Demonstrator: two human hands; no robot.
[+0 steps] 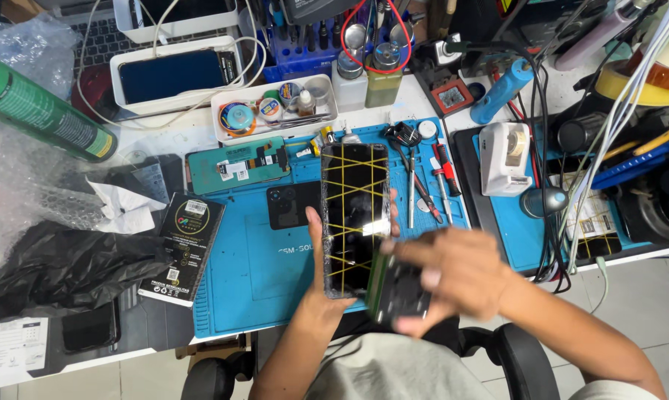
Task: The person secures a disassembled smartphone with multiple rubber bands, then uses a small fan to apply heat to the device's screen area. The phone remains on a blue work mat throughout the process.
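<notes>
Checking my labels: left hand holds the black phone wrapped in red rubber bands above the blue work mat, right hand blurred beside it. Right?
Not quite. In the head view the rubber bands around the black phone are yellow, not red. The left hand holds it above the blue work mat, with the right hand blurred beside it.

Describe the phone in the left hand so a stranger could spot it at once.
Start at the blue work mat on the bench. Above its front edge the left hand holds up a black phone. Unlike the other phones, yellow rubber bands criss-cross its screen.

Bare forearms, light grey shirt.
</notes>
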